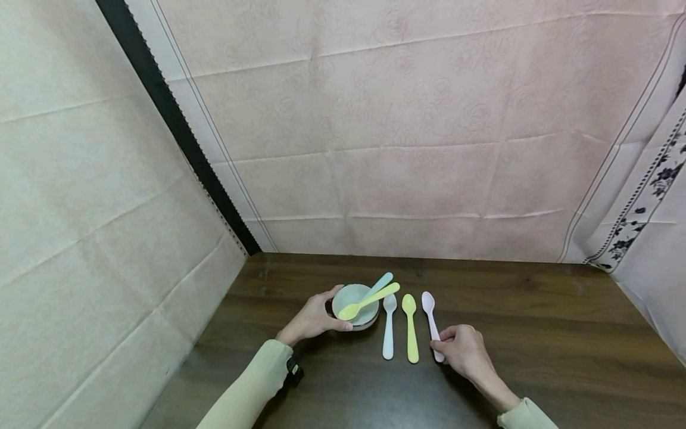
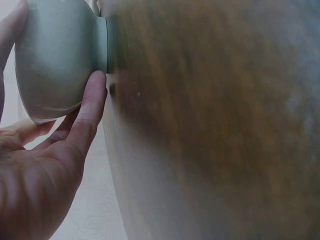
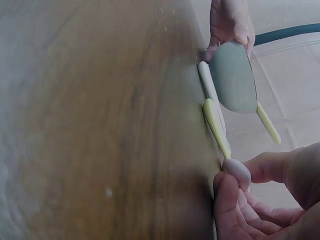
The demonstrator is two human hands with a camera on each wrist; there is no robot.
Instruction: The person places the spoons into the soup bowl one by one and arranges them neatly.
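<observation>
From the head camera I see my left hand (image 1: 313,320) cupped round the small pale green ceramic bowl (image 1: 355,305) on the dark wooden table (image 1: 536,333); a yellow plastic spoon (image 1: 368,301) and a light blue plastic spoon (image 1: 378,283) lean in it. Three more spoons lie side by side right of the bowl, long axes running away from me, bowls at the far end: a white-blue one (image 1: 388,328), a yellow-green one (image 1: 411,329) and a pale pink plastic spoon (image 1: 431,322). My right hand (image 1: 465,350) pinches the pink spoon's near end, so that hand is nearer; the bowl lies to its left.

The left wrist view shows my fingers (image 2: 90,112) curled against the bowl's (image 2: 55,55) foot and side, gripping it.

On the right wrist view, thumb and fingers (image 3: 227,200) close on the pink handle tip (image 3: 237,171); whether it has left the table I cannot tell, the angle being so flat
</observation>
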